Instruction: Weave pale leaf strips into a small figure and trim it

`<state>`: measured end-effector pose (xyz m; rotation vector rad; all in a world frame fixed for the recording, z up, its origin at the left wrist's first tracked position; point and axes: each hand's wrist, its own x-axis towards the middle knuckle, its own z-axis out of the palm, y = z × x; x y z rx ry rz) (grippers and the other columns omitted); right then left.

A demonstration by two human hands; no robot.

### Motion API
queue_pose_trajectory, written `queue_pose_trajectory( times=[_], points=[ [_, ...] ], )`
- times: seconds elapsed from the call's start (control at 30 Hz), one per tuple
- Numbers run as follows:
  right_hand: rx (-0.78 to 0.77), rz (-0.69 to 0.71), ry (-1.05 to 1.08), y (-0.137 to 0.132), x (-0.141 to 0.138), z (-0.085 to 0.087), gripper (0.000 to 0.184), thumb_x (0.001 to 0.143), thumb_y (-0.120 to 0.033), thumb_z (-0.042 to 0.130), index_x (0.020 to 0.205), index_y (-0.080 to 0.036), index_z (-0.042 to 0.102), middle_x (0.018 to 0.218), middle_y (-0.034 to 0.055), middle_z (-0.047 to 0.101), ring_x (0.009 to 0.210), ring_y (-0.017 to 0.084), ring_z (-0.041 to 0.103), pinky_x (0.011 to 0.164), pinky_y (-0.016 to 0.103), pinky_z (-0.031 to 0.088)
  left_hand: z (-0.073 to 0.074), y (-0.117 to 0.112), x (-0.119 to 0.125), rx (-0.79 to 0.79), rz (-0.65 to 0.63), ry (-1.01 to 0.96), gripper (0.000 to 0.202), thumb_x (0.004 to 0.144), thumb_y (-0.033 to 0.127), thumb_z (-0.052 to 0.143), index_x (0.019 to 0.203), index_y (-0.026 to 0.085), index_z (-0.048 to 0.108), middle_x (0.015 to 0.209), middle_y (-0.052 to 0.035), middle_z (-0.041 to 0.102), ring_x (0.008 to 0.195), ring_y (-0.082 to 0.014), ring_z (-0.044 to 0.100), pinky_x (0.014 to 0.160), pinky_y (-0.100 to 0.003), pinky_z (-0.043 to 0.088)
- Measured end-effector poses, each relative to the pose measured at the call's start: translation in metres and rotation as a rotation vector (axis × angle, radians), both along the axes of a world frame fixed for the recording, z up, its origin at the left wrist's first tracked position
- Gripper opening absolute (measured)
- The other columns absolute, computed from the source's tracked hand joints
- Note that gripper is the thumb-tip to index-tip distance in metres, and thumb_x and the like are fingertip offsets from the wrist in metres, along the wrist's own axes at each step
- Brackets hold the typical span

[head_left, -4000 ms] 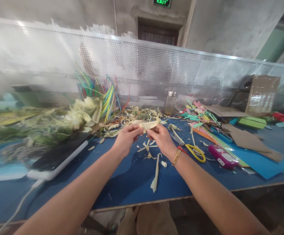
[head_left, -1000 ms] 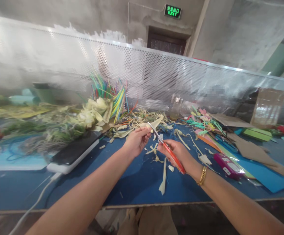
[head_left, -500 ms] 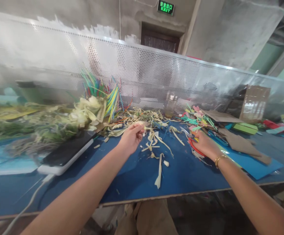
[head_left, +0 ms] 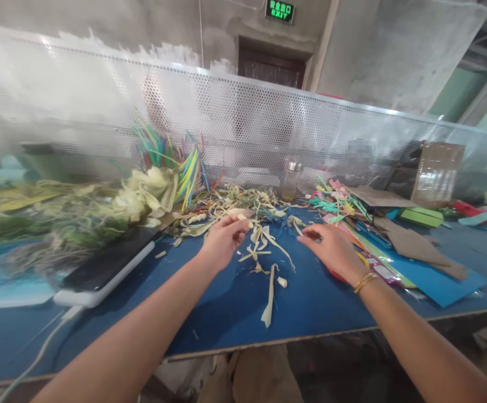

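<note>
My left hand (head_left: 224,242) is closed in a pinch over the middle of the table, with a small pale piece of corn husk (head_left: 250,225) showing at its fingertips. To its right, my right hand (head_left: 331,250) is open, thumb and fingers apart, nothing in them. Beneath the right hand lie the scissors (head_left: 336,275), mostly hidden, only part of the red handle showing. Between the hands, cut pale husk strips (head_left: 269,299) are scattered on the blue tabletop (head_left: 226,313). Behind them spreads a heap of dry husk strips (head_left: 243,198).
At left, a black-and-white device (head_left: 109,260) with a white cable (head_left: 37,358) lies near tangled green fibres (head_left: 59,226). Colourful pipe cleaners (head_left: 191,173) stand behind. A glass bottle (head_left: 291,182) is by the perforated metal screen (head_left: 260,117). Blue paper (head_left: 445,282) and cardboard (head_left: 420,243) lie right.
My right hand has let go of the scissors and moved left, towards the middle. My left hand stays pinched on the husk piece. The view has shifted slightly.
</note>
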<state>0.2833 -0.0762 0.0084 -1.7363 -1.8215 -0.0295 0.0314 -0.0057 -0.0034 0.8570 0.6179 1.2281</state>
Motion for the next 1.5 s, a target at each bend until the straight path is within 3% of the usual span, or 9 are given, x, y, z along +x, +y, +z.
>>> queue_pose_trajectory(
  times=[0.2,0.47,0.67,0.87,1.0,1.2,1.3,1.4,1.5],
  points=[
    [-0.056,0.348,0.791,0.028,-0.084,-0.019,0.041,0.067,-0.044,0.078,0.098,-0.020,0.065,0.093,0.0070,0.072,0.083,0.019,0.068,0.075,0.033,0.055,-0.002,-0.004,0.004,0.013,-0.098,-0.010,0.026,0.060,0.017,0.083,0.070,0.016,0.060,0.068,0.0021,0.063,0.060,-0.0052,0.058,0.055,-0.013,0.048],
    [-0.118,0.412,1.054,0.041,-0.106,-0.014,0.027,0.070,-0.043,0.073,0.080,-0.018,0.066,0.072,0.0013,0.067,0.063,0.013,0.059,0.064,0.028,0.048,-0.008,-0.002,0.005,-0.028,-0.124,-0.015,0.026,0.059,0.017,0.083,0.072,0.016,0.061,0.068,0.0027,0.060,0.058,-0.0046,0.057,0.053,-0.012,0.046],
    [-0.146,0.433,0.808,0.047,-0.083,-0.015,0.023,0.072,-0.041,0.071,0.076,-0.019,0.067,0.070,0.0003,0.065,0.065,0.013,0.058,0.066,0.028,0.046,-0.001,0.008,-0.004,-0.016,0.047,-0.043,0.024,0.061,0.021,0.082,0.073,0.016,0.061,0.063,0.0045,0.055,0.055,-0.0029,0.053,0.047,-0.010,0.040],
    [-0.289,0.458,0.573,0.056,-0.068,-0.031,0.016,0.069,-0.033,0.073,0.071,-0.017,0.070,0.100,0.0061,0.071,0.083,0.017,0.064,0.078,0.031,0.047,0.000,0.015,-0.010,-0.037,0.174,-0.038,0.027,0.056,0.018,0.082,0.072,0.015,0.060,0.063,0.0056,0.052,0.054,-0.0026,0.051,0.043,-0.011,0.035],
    [-0.346,0.401,0.488,0.064,-0.072,-0.037,0.014,0.069,-0.031,0.072,0.068,-0.017,0.071,0.075,0.0034,0.072,0.070,0.017,0.063,0.070,0.029,0.048,-0.004,0.016,-0.008,-0.027,0.236,0.014,0.026,0.057,0.020,0.079,0.077,0.016,0.063,0.066,0.0040,0.055,0.056,-0.0040,0.051,0.045,-0.013,0.034],
    [0.146,0.334,0.601,0.069,-0.072,-0.009,0.016,0.076,-0.035,0.069,0.079,-0.020,0.073,0.086,0.0052,0.074,0.078,0.018,0.068,0.074,0.030,0.053,-0.004,0.017,-0.011,0.002,0.386,0.139,0.023,0.061,0.020,0.073,0.083,0.018,0.065,0.074,0.0016,0.061,0.061,-0.0072,0.053,0.053,-0.018,0.036],
    [0.450,0.325,0.477,0.064,-0.076,0.001,0.011,0.080,-0.029,0.066,0.079,-0.021,0.073,0.093,0.0060,0.074,0.088,0.019,0.068,0.083,0.032,0.053,-0.004,0.009,-0.005,0.106,0.269,0.283,0.023,0.059,0.021,0.077,0.079,0.017,0.066,0.071,0.0012,0.062,0.061,-0.0087,0.051,0.057,-0.021,0.037],
    [0.535,0.321,0.404,0.058,-0.084,-0.002,0.010,0.083,-0.026,0.064,0.081,-0.022,0.073,0.094,0.0056,0.074,0.092,0.019,0.067,0.086,0.034,0.052,-0.005,0.001,0.004,0.214,0.043,0.277,0.027,0.057,0.026,0.082,0.078,0.016,0.067,0.078,-0.0024,0.068,0.071,-0.0131,0.058,0.067,-0.025,0.044],
    [0.469,0.352,0.425,0.051,-0.094,-0.009,0.010,0.084,-0.027,0.063,0.082,-0.024,0.072,0.095,0.0056,0.073,0.093,0.020,0.067,0.086,0.035,0.053,-0.007,-0.002,0.009,0.231,0.028,0.200,0.035,0.054,0.028,0.084,0.082,0.016,0.067,0.082,-0.0029,0.070,0.075,-0.0153,0.061,0.069,-0.026,0.045]
  ],
)
